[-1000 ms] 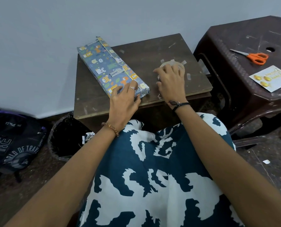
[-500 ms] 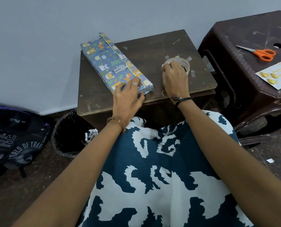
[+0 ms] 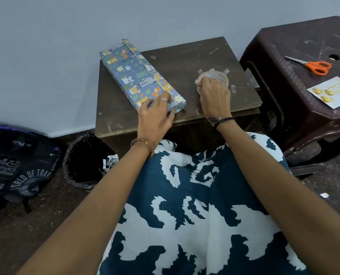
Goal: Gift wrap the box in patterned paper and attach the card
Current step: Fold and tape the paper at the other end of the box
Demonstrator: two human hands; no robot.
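A long box wrapped in blue animal-print paper [image 3: 137, 76] lies diagonally on the small brown table [image 3: 185, 56]. My left hand [image 3: 155, 116] presses flat on the box's near end, fingers spread over the folded paper. My right hand [image 3: 214, 96] rests on a roll of clear tape [image 3: 216, 76] on the table, fingertips pinching at its near-left rim. Short tape strips stick out around the roll. The white card with gold shapes [image 3: 332, 91] lies on the dark plastic stool [image 3: 296, 46] at the right.
Orange-handled scissors [image 3: 314, 66] lie on the stool behind the card. A black bin [image 3: 81, 165] with a scrap of paper stands left of the table on the floor. A dark backpack [image 3: 16, 165] sits at far left. A grey wall runs behind.
My right hand has slid to the near-left edge of the tape roll, uncovering most of it. My left hand stays pressed on the box's near end.
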